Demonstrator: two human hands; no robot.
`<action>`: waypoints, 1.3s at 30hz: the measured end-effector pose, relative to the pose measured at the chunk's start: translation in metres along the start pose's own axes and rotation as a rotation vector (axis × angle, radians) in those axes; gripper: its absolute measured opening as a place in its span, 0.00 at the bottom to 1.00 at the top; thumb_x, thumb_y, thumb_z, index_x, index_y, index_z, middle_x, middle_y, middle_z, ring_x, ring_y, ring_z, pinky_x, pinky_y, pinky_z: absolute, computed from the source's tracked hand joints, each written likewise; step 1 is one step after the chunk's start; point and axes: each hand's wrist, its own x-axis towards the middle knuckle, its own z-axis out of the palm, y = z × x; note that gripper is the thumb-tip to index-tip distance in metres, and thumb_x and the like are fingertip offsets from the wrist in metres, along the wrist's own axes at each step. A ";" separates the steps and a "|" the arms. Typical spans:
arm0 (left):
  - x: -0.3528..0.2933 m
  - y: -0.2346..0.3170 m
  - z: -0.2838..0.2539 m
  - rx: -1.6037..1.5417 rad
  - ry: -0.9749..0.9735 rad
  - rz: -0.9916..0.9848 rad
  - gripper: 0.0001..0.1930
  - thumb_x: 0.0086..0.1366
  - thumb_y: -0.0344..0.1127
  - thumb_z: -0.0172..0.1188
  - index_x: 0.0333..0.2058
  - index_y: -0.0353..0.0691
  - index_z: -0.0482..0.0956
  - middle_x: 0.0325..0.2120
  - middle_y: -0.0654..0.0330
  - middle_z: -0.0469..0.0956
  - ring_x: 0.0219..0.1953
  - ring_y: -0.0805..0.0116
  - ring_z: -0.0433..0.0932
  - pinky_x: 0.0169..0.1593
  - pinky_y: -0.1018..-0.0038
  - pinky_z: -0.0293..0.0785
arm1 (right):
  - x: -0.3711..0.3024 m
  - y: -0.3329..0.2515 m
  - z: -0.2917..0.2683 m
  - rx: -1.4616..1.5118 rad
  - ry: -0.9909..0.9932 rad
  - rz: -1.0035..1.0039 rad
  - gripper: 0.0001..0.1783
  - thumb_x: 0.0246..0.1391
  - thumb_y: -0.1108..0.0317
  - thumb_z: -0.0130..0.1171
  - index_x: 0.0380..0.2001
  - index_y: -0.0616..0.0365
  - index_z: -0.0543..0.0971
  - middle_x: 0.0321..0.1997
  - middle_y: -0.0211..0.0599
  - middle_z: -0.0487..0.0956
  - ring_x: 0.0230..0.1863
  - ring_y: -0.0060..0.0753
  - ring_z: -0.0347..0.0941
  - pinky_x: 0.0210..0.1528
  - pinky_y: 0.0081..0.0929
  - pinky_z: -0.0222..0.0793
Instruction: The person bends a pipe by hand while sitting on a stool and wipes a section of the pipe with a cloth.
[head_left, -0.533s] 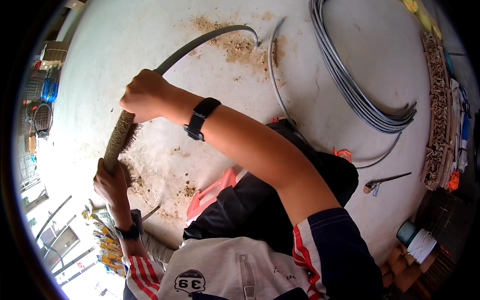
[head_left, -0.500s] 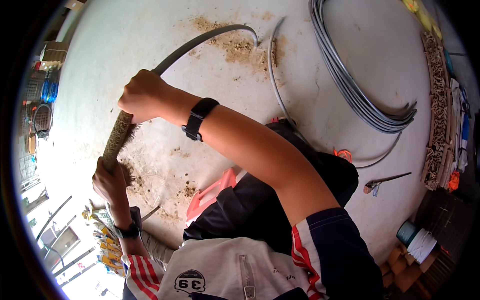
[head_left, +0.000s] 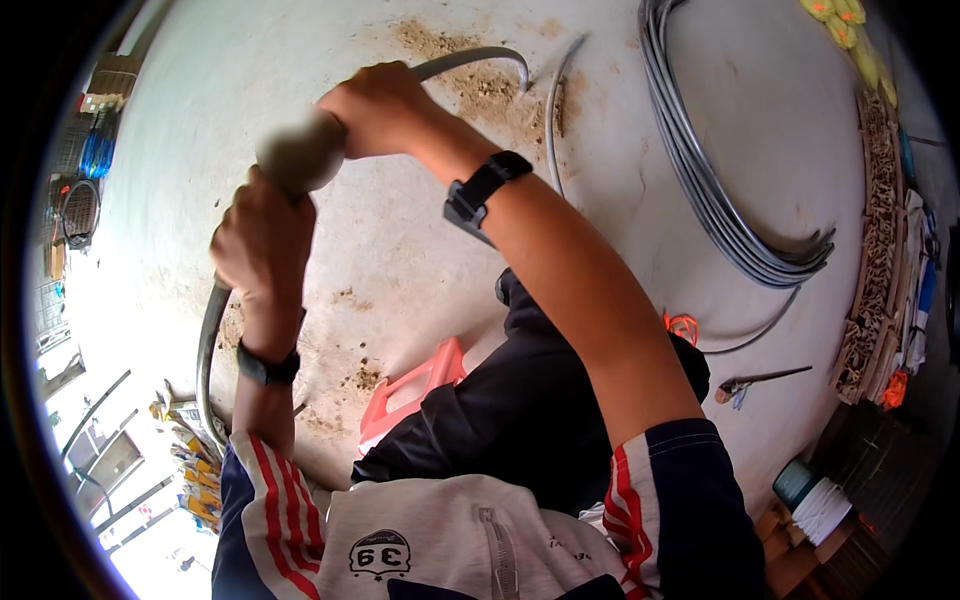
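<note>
A grey cable (head_left: pixel 475 60) with a dirty, bristly brown section (head_left: pixel 300 152) runs through both fists. That section is blurred by motion and bulges round between the hands. My left hand (head_left: pixel 265 235) is closed at its lower end, with cable emerging below and curving down past my left forearm. My right hand (head_left: pixel 383 108) grips the upper end, fingers wrapped and back of the hand showing. Beyond it the cable arcs right and bends down toward the dirt on the floor. Which parts lie inside the fists is hidden.
Loose dirt (head_left: pixel 485 90) lies on the concrete floor. A coil of grey cable (head_left: pixel 690 170) is at right, with a dark-handled tool (head_left: pixel 765 381) below. A pink plastic stool (head_left: pixel 415 395) stands by my legs. Bundled goods (head_left: pixel 865 250) line the right side.
Both hands have moved up and to the right, closer together. The bristly section, stretched straight between them before, now shows as a short blurred bulge.
</note>
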 end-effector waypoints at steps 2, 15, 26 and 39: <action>0.011 0.020 0.002 -0.017 0.061 0.019 0.06 0.50 0.42 0.59 0.21 0.51 0.73 0.15 0.65 0.77 0.15 0.68 0.78 0.17 0.73 0.72 | -0.001 0.015 -0.007 -0.018 -0.063 0.056 0.09 0.34 0.55 0.63 0.17 0.47 0.79 0.20 0.35 0.79 0.27 0.42 0.78 0.30 0.36 0.73; 0.067 0.075 0.045 0.026 0.204 0.113 0.10 0.53 0.44 0.60 0.17 0.50 0.73 0.12 0.64 0.76 0.13 0.70 0.76 0.16 0.75 0.70 | 0.007 0.091 0.024 -0.087 0.171 0.025 0.09 0.34 0.55 0.63 0.16 0.45 0.77 0.17 0.33 0.77 0.24 0.42 0.77 0.26 0.37 0.72; 0.123 0.188 0.106 -0.033 0.383 0.262 0.07 0.45 0.34 0.57 0.11 0.51 0.71 0.08 0.68 0.71 0.10 0.75 0.72 0.13 0.80 0.61 | -0.009 0.211 0.063 -0.027 0.242 0.220 0.14 0.33 0.50 0.64 0.18 0.47 0.78 0.20 0.36 0.78 0.27 0.45 0.76 0.30 0.36 0.72; 0.151 0.336 0.202 0.032 0.403 0.452 0.05 0.47 0.36 0.59 0.15 0.52 0.77 0.12 0.70 0.74 0.16 0.71 0.76 0.18 0.70 0.64 | -0.068 0.359 0.142 0.235 0.365 0.376 0.10 0.39 0.64 0.65 0.23 0.58 0.78 0.21 0.45 0.77 0.20 0.40 0.72 0.27 0.29 0.67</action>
